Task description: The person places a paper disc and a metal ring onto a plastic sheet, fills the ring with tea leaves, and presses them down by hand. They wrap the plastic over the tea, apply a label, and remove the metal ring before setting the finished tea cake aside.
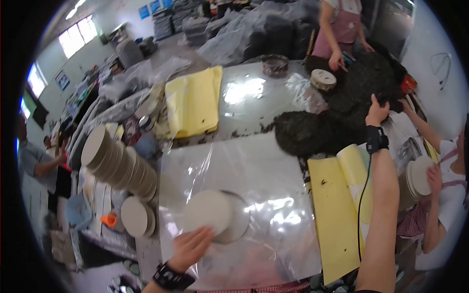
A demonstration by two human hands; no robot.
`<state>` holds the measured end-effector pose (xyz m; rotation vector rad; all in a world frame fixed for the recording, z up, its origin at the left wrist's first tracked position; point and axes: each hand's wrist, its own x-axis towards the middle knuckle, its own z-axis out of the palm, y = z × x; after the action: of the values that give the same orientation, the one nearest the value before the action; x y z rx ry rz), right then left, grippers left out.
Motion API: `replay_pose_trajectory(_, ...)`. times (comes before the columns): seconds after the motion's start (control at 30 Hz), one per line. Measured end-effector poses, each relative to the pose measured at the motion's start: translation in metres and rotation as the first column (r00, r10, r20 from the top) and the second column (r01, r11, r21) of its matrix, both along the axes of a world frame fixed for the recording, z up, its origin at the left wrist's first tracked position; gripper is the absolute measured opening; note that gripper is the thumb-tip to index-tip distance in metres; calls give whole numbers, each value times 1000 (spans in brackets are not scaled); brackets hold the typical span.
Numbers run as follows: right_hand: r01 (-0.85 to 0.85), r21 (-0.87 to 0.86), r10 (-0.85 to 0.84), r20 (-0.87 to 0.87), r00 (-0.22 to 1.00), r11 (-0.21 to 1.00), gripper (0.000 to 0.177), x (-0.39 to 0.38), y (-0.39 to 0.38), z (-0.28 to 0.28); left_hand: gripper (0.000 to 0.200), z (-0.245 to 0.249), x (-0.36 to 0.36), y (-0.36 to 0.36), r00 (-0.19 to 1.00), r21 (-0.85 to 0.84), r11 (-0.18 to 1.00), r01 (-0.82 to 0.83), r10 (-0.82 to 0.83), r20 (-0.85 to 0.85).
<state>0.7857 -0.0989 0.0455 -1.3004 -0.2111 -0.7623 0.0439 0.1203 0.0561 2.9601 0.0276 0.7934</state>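
Note:
A pale round disc [207, 212] is held at its near edge by my left hand [193, 246], low over a clear plastic sheet [273, 166]. Partly under the disc, a round metal-looking shape [239, 219] shows to its right. My right hand [377, 111] reaches far forward to a heap of dark shredded material [366, 75]. Its fingers are curled into the edge of the heap, partly hidden by the dark stuff. Nearer to me lies a lower dark mound [298, 132], touching the sheet's far edge.
Stacked pale discs [117, 166] lean at left, beside a shorter stack [137, 217]. Yellow sheets lie at the back [195, 102] and right [334, 219]. A round tin [323, 79] stands by the heap. Co-workers are at the back [342, 29] and right [449, 195].

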Motion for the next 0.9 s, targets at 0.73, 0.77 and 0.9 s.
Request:
replay_pose_trajectory(0.73, -847, 507, 738, -632, -236, 163, 49, -488, 117, -63, 50, -62, 44, 90, 974, -968, -126, 216, -40, 222)
replay_pose_trajectory(0.77, -942, 285, 738, -671, -64, 178, 50, -495, 118, -58, 49, -49, 37, 86, 956, -871, -396, 293, 124, 265)
replay_pose_trajectory(0.9, -878, -420, 726, -527, 442, 229, 57, -531, 113, -41, 45, -31, 26, 54, 968, -911, 409, -57, 248, 50)
